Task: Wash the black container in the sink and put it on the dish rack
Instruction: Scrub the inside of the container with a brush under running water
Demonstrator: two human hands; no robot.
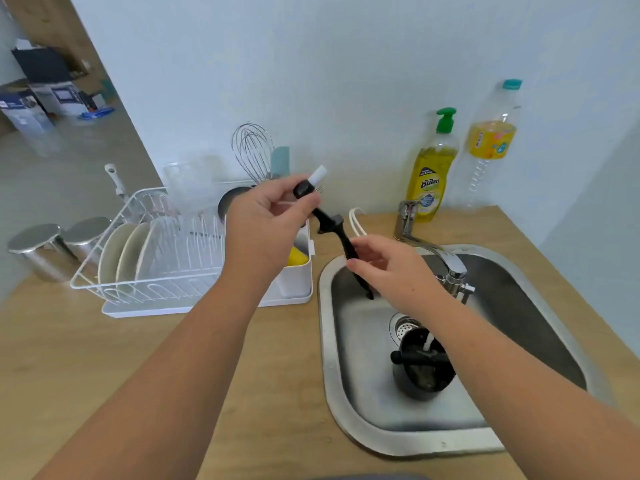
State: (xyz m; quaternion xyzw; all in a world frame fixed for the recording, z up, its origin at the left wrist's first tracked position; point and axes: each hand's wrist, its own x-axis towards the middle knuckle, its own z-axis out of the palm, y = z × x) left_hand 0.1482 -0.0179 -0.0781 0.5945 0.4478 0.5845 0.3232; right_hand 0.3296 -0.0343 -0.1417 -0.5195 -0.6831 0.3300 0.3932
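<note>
The black container [423,370] stands upright in the steel sink [363,434], under a thin stream of water from the faucet [446,263]. A black bar lies across its rim. Both hands hold a long black tool with a white tip [332,225] above the sink's left edge. My left hand [266,223] pinches its upper end near the white tip. My right hand [391,268] grips its lower part over the sink. The white dish rack [166,271] sits on the counter left of the sink, holding plates.
A yellow dish soap bottle [431,168] and a clear bottle with a yellow label [491,143] stand behind the faucet by the wall. A whisk [252,150] rises from the rack's utensil holder. Two steel canisters [45,251] stand left of the rack.
</note>
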